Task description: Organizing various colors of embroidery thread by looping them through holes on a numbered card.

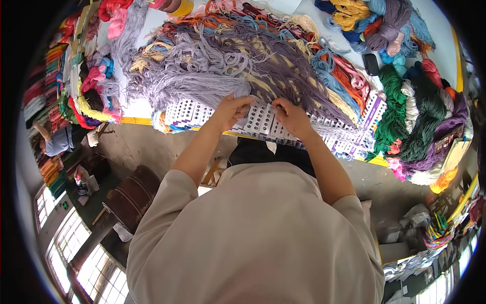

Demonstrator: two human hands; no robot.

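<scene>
My left hand (pixel 230 112) is closed, thumb and fingers pinched at the end of a loose lilac yarn bundle (pixel 197 86). Some lilac strands hang beneath its fingers. To its right, my right hand (pixel 292 117) is also closed in a pinch, at the lower edge of the dark purple yarn (pixel 283 71); what lies between its fingertips is too small to make out. Under and between both hands runs a row of overlapping white cards (pixel 260 119) with dark round holes. Orange, blue and cream yarns spread out behind the purple ones.
Green skeins (pixel 392 93) and a black oblong object (pixel 371 64) lie on the table's right side. Pink and red skeins (pixel 117 20) rest at the far left. A yellow edge (pixel 136 121) borders the table. A brown drum (pixel 131 197) stands behind left; another person (pixel 58 139) is at left.
</scene>
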